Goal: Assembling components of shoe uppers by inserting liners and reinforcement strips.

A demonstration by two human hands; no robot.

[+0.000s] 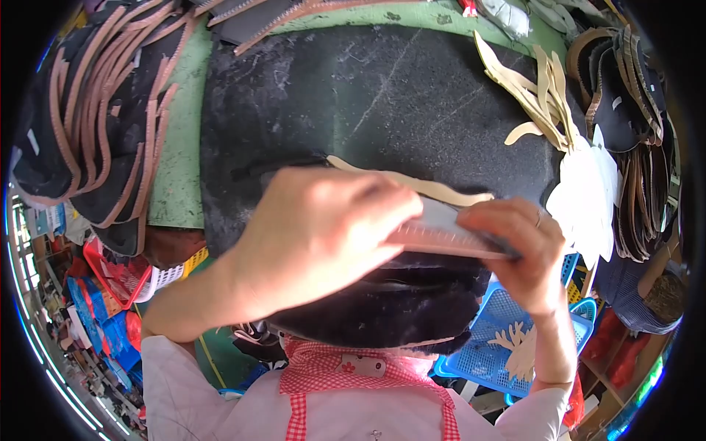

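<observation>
My left hand (316, 220) and my right hand (526, 250) are both closed on a black, grey-faced piece with a stitched pink edge (441, 239), held taut between them over the front of the work surface. The piece looks like a shoe or boot part, though its full shape is hidden by my hands. Below it hangs dark, fuzzy black material (382, 305); whether the two are joined, I cannot tell. Just beyond my fingers runs a narrow cream strip (412, 184), partly covered by my left hand.
A black mat (338, 88) covers the green table (180, 147). Stacked black pieces with pink edging (110, 110) lie at the left; more dark pieces (621, 103) sit at the right. Cream strips (544, 103) and white cut pieces (585, 191) are nearer. A blue basket (485, 345) stands below right.
</observation>
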